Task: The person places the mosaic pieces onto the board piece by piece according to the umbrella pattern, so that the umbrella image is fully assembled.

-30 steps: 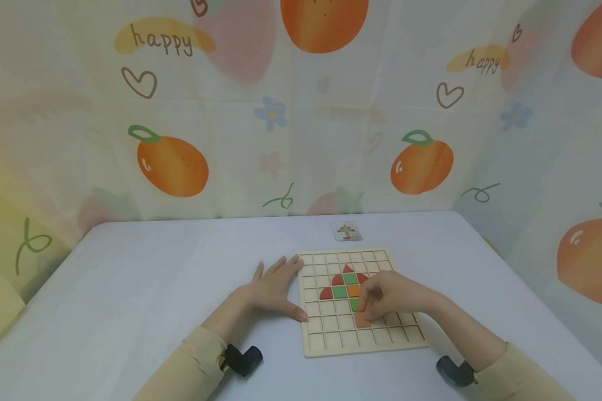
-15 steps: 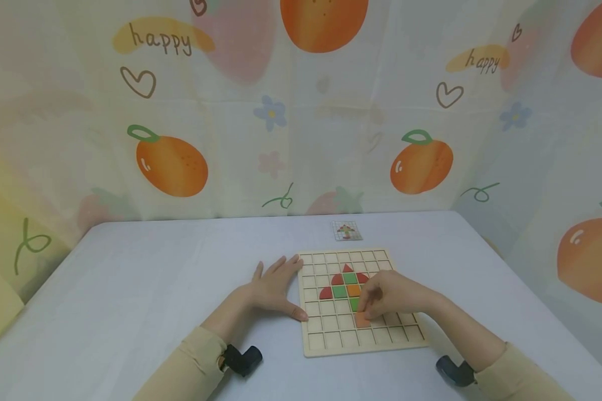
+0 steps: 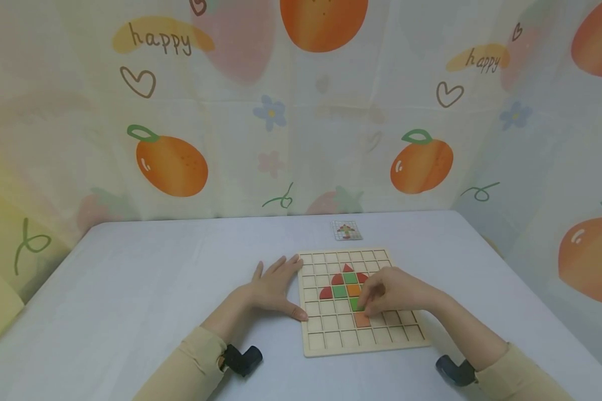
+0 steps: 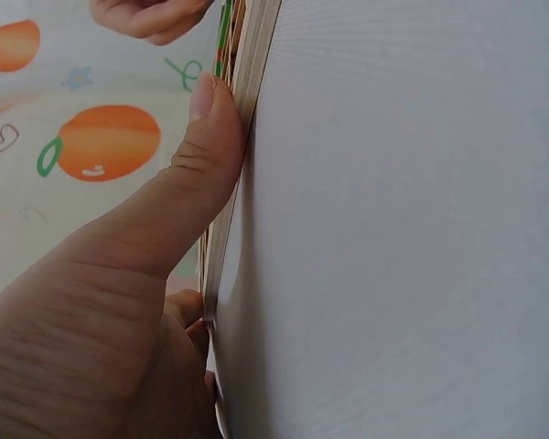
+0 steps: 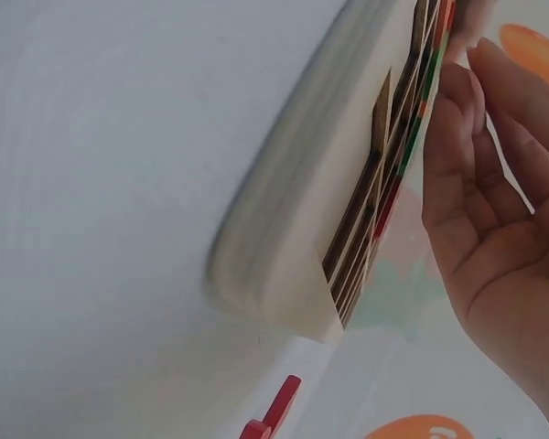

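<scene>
A wooden grid board [image 3: 326, 340] lies on the table, with red, green and orange pieces forming a pattern in its squares. My left hand [image 3: 276, 287] is spread at the board's left side, fingertips and thumb against its edge; in the left wrist view the thumb [image 4: 206, 155] lies along the rim. Over the board, my right hand [image 3: 393, 292] has loosely bent fingers with nothing visible between them. Just below its fingertips sits a light orange square tile [image 3: 362, 319], under a green square [image 3: 354, 304] partly hidden by the hand.
Behind the board lies a small picture card [image 3: 346, 230] with a coloured design on a grid. A red piece [image 5: 273, 412] shows beyond the board's corner in the right wrist view. A printed curtain [image 3: 301, 139] hangs behind the white table [image 3: 155, 289].
The right hand's fingertips have risen slightly off the light orange tile, which stays in its square. The left hand has kept its place.
</scene>
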### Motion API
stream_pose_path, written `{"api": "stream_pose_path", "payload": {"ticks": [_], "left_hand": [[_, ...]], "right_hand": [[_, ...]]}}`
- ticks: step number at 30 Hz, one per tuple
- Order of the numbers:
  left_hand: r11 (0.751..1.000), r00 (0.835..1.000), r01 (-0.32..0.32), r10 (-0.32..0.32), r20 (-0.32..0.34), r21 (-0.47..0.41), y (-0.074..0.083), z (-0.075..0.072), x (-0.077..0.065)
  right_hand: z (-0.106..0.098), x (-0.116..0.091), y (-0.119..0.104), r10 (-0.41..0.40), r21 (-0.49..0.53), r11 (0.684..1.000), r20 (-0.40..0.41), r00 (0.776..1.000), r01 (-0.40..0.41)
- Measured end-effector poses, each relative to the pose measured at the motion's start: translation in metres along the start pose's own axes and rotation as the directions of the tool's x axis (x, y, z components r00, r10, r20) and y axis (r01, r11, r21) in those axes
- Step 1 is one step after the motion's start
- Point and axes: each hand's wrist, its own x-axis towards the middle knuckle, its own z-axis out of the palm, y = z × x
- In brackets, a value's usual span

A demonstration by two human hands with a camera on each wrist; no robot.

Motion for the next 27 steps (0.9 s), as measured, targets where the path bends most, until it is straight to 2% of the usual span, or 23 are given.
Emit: {"api": "stream_pose_path", "payload": {"ticks": [8,16,24,27], "left_hand": [[1.0,1.0,-0.006,0.006,0.001,-0.007,0.0,-0.001,0.0],[1.0,1.0,-0.006,0.006,0.002,-0.009,0.0,-0.001,0.0],[1.0,1.0,-0.004,0.004,-0.002,-0.001,-0.001,0.0,0.0],[1.0,1.0,-0.001,0.001,-0.001,-0.002,0.0,0.0,0.0]], "right_hand": [[-0.01,-0.003,0.006,0.057,-0.005,0.998,-0.041,0.998,-0.057],[-0.028,-0.009,0.022,0.115,0.014,0.993,-0.088,0.989,-0.114],[-0.04,-0.017,0.04,0.228,0.041,0.974,-0.152,0.962,-0.225],[-0.043,-0.021,0.047,0.245,0.025,0.969,-0.173,0.954,-0.245]]}}
